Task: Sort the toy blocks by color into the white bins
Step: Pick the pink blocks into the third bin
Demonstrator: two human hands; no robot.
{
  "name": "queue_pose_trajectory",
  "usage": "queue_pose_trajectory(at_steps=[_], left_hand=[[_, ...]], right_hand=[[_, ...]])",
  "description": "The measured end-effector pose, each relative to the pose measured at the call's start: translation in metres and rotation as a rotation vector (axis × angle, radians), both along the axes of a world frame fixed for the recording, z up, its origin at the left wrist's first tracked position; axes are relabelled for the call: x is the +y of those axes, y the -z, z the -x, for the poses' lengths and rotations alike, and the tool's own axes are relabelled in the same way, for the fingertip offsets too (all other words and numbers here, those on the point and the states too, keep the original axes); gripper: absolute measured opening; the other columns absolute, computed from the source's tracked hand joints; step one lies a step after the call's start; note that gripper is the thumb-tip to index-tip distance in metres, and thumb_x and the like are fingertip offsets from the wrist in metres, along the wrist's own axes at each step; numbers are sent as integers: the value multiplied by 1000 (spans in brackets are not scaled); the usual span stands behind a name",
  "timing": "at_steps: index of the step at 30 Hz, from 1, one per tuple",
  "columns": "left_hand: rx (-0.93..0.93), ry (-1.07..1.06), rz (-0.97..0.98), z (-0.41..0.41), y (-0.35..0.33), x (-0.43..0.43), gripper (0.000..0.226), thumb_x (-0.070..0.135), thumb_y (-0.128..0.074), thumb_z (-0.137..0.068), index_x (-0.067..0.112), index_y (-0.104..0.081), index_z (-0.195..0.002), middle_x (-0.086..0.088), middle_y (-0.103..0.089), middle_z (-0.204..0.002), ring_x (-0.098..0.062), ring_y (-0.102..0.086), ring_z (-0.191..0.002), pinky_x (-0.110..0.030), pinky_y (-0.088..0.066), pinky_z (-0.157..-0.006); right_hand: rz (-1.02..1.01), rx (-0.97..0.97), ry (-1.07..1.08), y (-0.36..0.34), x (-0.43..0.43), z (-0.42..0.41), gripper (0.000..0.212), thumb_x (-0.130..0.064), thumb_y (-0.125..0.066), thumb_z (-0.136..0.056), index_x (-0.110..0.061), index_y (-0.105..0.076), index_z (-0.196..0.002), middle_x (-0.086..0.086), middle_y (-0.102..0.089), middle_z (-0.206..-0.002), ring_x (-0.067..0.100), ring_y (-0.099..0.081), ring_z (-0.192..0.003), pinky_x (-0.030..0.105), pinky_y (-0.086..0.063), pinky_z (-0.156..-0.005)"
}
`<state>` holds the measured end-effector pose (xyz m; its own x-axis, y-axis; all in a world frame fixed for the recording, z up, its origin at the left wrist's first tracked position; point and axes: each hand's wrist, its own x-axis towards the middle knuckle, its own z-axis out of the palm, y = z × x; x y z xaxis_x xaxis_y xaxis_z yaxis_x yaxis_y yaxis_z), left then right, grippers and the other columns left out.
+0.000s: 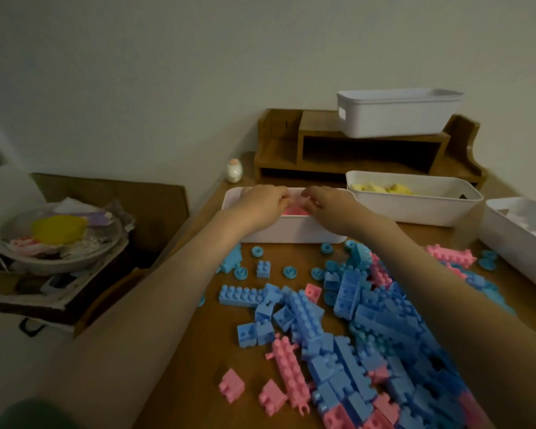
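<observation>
No legible text, number or brand observed. One pale patch point(342, 113) on end wall of the upper white plastic bin point(396, 119): too small to read.

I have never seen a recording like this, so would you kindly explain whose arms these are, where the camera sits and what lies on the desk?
No machine here: a person's two bare arms, filmed from a wide-angle camera worn on their head, looking down. The left hand and right hand meet, fingers curled, over a white bin of pink blocks; whether they hold anything is unclear. On the wooden desk lies a mixed pile of blue and pink blocks. A second bin holds yellow blocks; a third bin sits at the right edge.
</observation>
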<state>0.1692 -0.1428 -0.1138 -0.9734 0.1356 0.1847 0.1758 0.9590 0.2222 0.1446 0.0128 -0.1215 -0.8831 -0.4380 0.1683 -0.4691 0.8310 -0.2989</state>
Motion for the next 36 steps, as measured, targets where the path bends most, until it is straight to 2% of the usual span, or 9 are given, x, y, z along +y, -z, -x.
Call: queue_pose_trajectory(at_steps=[5, 8, 12, 17, 21, 24, 28, 32, 36], left_hand=[[28, 34, 38, -15, -10, 0, 33, 35, -36, -99, 28, -54, -126, -1, -58, -122, -23, -52, -113, -42, -39, -95], [11, 101, -14, -47, -19, 3, 35, 26, -44, -96, 28, -50, -131, -1, -50, -133, -21, -46, -122, -42, -37, -101], [-182, 353, -45, -111, -21, 4, 43, 21, -50, -88, 33, -50, -129, 3, -54, -128, -16, -48, -117, -44, -37, -101], [-202, 404, 14, -153, 7, -2, 51, 46, -55, -90, 40, -39, -138, 12, -40, -142, -10, -32, -130, -41, -22, -109], [-200, 342, 129, -162, 32, 3, 58, 58, -47, -89, 44, -27, -141, 11, -24, -152, -14, -19, -139, -38, -10, -110], [-85, 237, 55, -162, 34, -1, 45, 54, -49, -89, 39, -40, -131, 11, -37, -141, -13, -28, -132, -35, -15, -104], [-82, 58, 132, -162, 35, -10, 26, 50, -44, -93, 34, -53, -112, 7, -37, -142, -16, -27, -133, -39, -14, -106], [-89, -18, 105, -166, 34, -12, 25, 44, -42, -96, 31, -56, -112, 4, -32, -147, -17, -22, -137, -40, -11, -109], [2, 61, -14, -177, 31, -9, 27, 37, -36, -99, 32, -55, -118, 7, -32, -147, -13, -21, -137, -35, -9, -107]], right_hand=[[31, 24, -62, -10, 2, -17, 45, -40, -38, -98, -21, -39, -138, 5, -48, -138, 24, -46, -124, 46, -38, -103], [53, 54, -151, -19, 11, -43, 44, -33, -47, -95, -21, -41, -137, 3, -48, -136, 20, -45, -123, 35, -38, -102], [24, -72, -234, -25, 31, -88, 52, -39, -55, -90, -27, -37, -138, -2, -48, -133, 7, -46, -115, 23, -38, -91], [-17, -119, -255, -25, 46, -137, 56, -40, -58, -88, -28, -35, -139, -5, -47, -134, 1, -44, -111, 15, -33, -89], [11, -144, -264, -15, 46, -173, 57, -37, -58, -89, -30, -30, -139, -7, -42, -137, 4, -40, -119, 20, -33, -99], [9, -131, -298, -4, 47, -197, 56, -45, -55, -88, -33, -28, -136, -11, -36, -137, 7, -36, -124, 34, -24, -110], [-54, -202, -302, 11, 53, -220, 51, -54, -51, -87, -39, -26, -128, -22, -28, -122, -6, -18, -110, 27, -9, -107], [-169, -83, -353, 29, 56, -221, 36, -55, -41, -91, -45, -35, -125, -21, -24, -143, 2, -14, -134, 33, 5, -111], [-194, -14, -288, 34, 57, -216, 34, -50, -38, -94, -43, -38, -128, -19, -24, -147, 4, -16, -136, 37, 2, -112]])
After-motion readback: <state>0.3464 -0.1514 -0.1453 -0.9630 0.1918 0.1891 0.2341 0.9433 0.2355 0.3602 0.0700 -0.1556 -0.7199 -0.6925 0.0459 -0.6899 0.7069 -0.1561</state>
